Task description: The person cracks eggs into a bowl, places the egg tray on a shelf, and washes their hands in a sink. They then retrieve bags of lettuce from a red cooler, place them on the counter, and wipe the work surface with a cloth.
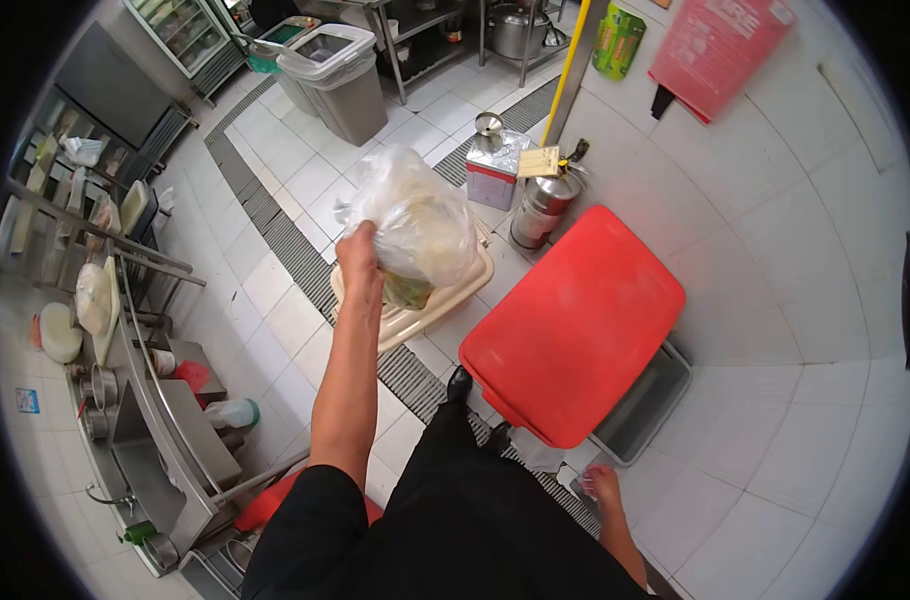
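My left hand [360, 258] is closed on a clear plastic bag [415, 215], stretched out ahead of me. Pale contents show through the bag, with something green low in it. Behind and beneath the bag is a cream-coloured tub [455, 300], its inside largely hidden. At the lower right, my right hand [603, 484] is closed round something pink [589, 478], too small to make out. Between the hands and to the right lies a red lid [580, 325], over part of a grey bin [640, 405].
A fire extinguisher [547, 208] and a metal-topped box [493, 170] stand by the right wall. Grey bins [345, 100] stand farther back. Along the left runs a steel counter with a sink [145, 450]. A drain grate [275, 210] crosses the tiled floor.
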A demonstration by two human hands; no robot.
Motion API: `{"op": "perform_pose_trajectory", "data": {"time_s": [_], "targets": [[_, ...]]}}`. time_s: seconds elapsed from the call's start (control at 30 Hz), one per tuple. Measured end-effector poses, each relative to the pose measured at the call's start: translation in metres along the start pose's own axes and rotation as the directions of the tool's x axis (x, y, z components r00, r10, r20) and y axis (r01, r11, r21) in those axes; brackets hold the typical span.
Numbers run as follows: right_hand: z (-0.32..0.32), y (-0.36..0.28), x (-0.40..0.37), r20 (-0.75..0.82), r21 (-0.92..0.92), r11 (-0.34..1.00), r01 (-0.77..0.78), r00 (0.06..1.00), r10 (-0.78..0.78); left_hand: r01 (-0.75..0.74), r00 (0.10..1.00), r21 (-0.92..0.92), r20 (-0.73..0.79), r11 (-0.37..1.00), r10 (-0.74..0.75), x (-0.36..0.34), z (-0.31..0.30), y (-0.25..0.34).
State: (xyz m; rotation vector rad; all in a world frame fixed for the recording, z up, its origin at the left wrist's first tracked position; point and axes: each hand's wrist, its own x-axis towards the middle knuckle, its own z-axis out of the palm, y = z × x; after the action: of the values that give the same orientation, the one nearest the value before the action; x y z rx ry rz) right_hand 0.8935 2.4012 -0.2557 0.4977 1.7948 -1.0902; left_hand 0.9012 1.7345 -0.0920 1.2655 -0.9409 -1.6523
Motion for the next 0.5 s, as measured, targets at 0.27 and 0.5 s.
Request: {"op": "perform_pose_trajectory", "data": {"time_s": [0.27,0.5], "targets": [[0.235,-0.198,0.057,0.314,-0.555,0.620,0.555,0.830,-0.461,-0.169,0.975,0.055,-0.135,0.984,0.175,0.028,-0.064,0.043],[0.479,-0.361,0.089,0.339,-0.556,0.395,0.732,0.633,-0.696,-0.169,0.934,0.218,-0.275,0.961,0.227,0.024,-0.148,0.057]]}}
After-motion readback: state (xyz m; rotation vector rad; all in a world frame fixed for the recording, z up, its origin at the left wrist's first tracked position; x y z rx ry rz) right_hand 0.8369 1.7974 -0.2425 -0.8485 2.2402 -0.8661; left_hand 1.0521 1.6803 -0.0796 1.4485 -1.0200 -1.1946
